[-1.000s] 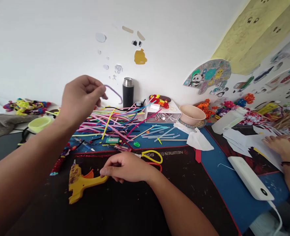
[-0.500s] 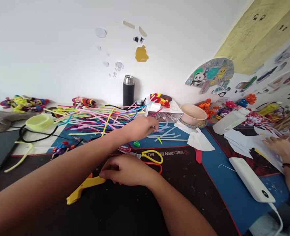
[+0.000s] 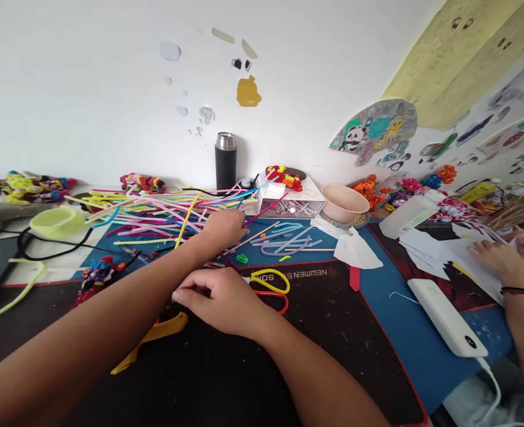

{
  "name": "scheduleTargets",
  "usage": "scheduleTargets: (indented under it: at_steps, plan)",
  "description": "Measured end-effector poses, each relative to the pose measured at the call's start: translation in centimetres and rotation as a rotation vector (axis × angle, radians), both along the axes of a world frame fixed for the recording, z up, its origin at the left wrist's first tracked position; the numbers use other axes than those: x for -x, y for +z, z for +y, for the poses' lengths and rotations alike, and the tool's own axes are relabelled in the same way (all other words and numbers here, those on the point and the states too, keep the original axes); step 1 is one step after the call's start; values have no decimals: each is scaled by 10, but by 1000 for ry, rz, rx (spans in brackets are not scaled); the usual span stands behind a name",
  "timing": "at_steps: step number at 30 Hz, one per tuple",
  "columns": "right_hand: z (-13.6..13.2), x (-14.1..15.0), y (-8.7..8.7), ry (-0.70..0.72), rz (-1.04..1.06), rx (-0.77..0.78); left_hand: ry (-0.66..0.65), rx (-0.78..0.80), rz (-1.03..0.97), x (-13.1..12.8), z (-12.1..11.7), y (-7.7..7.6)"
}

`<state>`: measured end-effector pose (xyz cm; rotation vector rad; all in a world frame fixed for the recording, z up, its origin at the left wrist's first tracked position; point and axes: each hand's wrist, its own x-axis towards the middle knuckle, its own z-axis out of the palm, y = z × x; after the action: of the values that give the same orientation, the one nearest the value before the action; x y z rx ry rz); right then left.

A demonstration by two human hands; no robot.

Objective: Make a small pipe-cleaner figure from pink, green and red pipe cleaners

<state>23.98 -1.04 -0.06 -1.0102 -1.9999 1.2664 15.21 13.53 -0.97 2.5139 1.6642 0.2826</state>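
My left hand [image 3: 227, 230] reaches over the right end of a pile of coloured pipe cleaners [image 3: 155, 207], its fingers bent downward and mostly hidden. Near it, a curved purple pipe cleaner [image 3: 284, 254] lies among clear glue sticks [image 3: 295, 240]. My right hand [image 3: 220, 299] rests low over the black mat, thumb and fingers curled together; whatever is between them is hidden. Just left of that hand lies a yellow glue gun [image 3: 168, 326], partly covered by my left forearm. Scissors with yellow and red handles [image 3: 273, 281] lie beyond my right wrist.
At the back stand a black flask [image 3: 226, 163], a small white box [image 3: 291, 206] and a pink bowl [image 3: 344, 203]. Crumpled tissue [image 3: 357, 249] and a white power bank [image 3: 446, 317] lie to the right. A co-worker's hands [image 3: 495, 258] are over paper at far right.
My left hand carried the purple pipe cleaner right, let it go among the glue sticks, then moved back left to the pile. My right hand shifted slightly away from the glue gun's handle.
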Motion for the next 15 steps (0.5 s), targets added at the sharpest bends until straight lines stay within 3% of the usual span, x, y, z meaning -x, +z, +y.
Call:
scheduleTargets:
  at_steps: [4,9,10,13,15]
  plan:
    - [1,-2,3,-98,136,-11,33,28,-75,2,8,-3]
    - [3,-4,12,-239,322,10,47,53,-278,27,29,21]
    - [4,-5,13,-267,355,27,54,49,-349,33,33,29]
    - [6,-7,12,-337,419,96,116,-34,-828,50,44,51]
    - [7,-7,10,-359,427,127,142,-106,-996,62,49,65]
